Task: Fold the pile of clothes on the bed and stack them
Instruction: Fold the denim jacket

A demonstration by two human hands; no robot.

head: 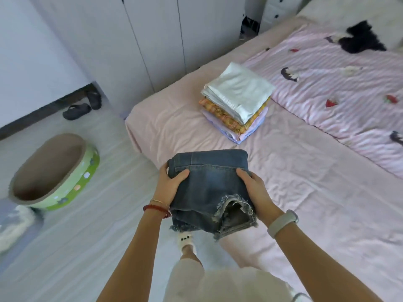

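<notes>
Short of the stack [236, 103] on the bed [294, 182], both hands, left hand [169, 185] and right hand [254, 188], grip the folded denim shorts [209, 188], fingers curled round its sides, ready to be carried forward and set squarely on top.

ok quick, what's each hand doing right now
Left hand: gripping the left side of the folded denim shorts.
Right hand: gripping the right side of the same shorts.

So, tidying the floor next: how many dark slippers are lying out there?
2: one dark rubber slipper on the pale floor near the wall, the other dark slipper just behind it, at the wall's dark base. More may be hidden.
</notes>
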